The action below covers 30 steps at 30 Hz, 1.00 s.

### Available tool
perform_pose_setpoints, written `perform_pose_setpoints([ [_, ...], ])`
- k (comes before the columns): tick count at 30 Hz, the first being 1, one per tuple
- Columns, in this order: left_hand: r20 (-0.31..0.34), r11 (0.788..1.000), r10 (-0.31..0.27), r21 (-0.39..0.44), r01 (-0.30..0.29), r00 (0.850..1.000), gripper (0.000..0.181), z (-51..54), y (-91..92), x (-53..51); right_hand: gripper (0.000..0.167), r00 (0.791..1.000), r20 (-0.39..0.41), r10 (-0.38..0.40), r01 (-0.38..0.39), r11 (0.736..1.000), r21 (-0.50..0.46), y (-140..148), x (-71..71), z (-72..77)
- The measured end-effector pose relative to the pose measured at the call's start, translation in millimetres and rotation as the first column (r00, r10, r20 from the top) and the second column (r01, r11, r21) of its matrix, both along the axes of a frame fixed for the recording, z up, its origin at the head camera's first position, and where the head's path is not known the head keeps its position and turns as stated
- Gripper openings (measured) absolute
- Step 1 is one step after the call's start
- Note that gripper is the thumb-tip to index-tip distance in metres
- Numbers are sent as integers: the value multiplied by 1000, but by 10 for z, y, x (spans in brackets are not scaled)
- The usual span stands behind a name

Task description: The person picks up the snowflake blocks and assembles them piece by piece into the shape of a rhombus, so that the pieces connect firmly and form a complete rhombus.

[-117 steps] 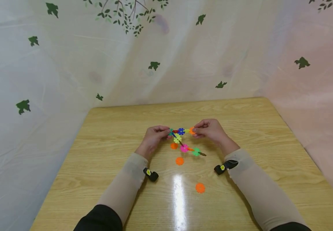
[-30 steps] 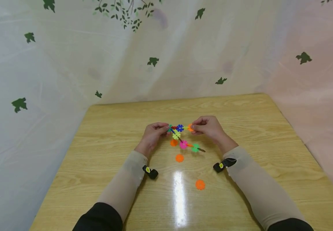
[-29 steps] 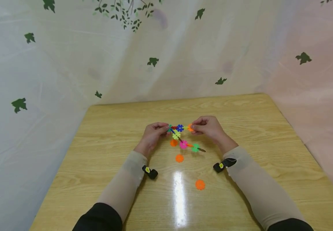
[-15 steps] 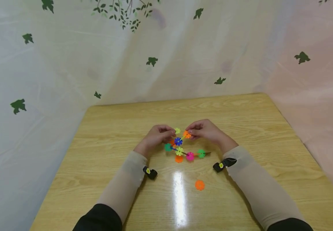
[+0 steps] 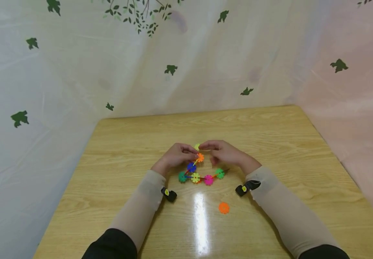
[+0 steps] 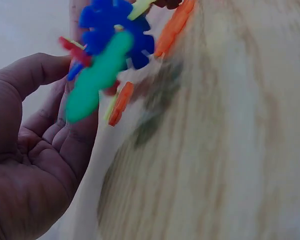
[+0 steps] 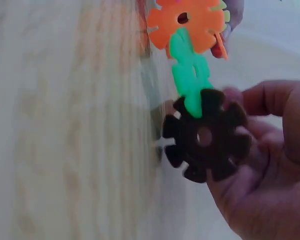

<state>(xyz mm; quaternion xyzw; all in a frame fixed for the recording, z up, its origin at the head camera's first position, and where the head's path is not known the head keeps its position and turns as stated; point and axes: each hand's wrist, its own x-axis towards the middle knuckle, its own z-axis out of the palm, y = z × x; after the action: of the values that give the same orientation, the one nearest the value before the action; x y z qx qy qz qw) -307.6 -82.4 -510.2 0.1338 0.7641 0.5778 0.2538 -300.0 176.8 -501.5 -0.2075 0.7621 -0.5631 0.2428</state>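
A chain of coloured slotted snowflake discs hangs bent between my hands. In the head view it runs from an orange snowflake disc [image 5: 200,157] past a blue disc [image 5: 191,167] to a teal disc [image 5: 182,177], then a yellow disc [image 5: 195,177], a pink disc [image 5: 208,180] and a green disc [image 5: 219,173]. My left hand [image 5: 179,157] pinches the chain at its orange disc. My right hand [image 5: 226,154] has its fingers stretched towards a small yellow disc [image 5: 197,146]; contact there is unclear. A brown disc [image 7: 205,137] ends the chain before the right palm.
A loose orange disc [image 5: 224,208] lies on the wooden table [image 5: 134,140] near the front. Another orange disc is mostly hidden beneath the chain. A pale curtain [image 5: 205,54] with green leaf prints hangs behind the table.
The chain has swung lower and turned, its teal corner now nearer me. My right hand has let go of the orange disc, which my left fingers now hold; the right fingers have straightened.
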Motion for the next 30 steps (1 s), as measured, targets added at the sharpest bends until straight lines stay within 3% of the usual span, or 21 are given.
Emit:
perform_pose_setpoints([
  [3, 46, 1000, 9, 22, -10, 999, 20, -14, 22, -5, 32, 995, -61, -77, 84, 989, 124, 51, -25, 22],
  [7, 101, 998, 6, 61, -13, 995, 24, -13, 90, 5, 23, 958, -234, -167, 231, 932, 279, 147, -65, 63],
  [9, 116, 998, -1, 69, -7, 993, 25, -7, 130, 17, 29, 954, -266, -138, 224, 919, 324, 175, -86, 70],
  [13, 144, 996, -19, 85, 7, 989, 24, 20, 193, 46, 40, 963, -268, -26, 136, 906, 400, 177, -122, 25],
  [17, 158, 996, -21, 94, 6, 987, 22, 48, 221, 66, 31, 944, -329, 29, 132, 880, 457, 154, -131, -9],
  [22, 145, 996, -11, 88, -2, 989, 21, 50, 225, 68, 16, 946, -322, 24, 132, 881, 454, 145, -112, 34],
  [30, 143, 996, 3, 91, -16, 990, 20, -9, 226, 51, 26, 949, -316, -11, 164, 871, 463, 159, -99, 31],
])
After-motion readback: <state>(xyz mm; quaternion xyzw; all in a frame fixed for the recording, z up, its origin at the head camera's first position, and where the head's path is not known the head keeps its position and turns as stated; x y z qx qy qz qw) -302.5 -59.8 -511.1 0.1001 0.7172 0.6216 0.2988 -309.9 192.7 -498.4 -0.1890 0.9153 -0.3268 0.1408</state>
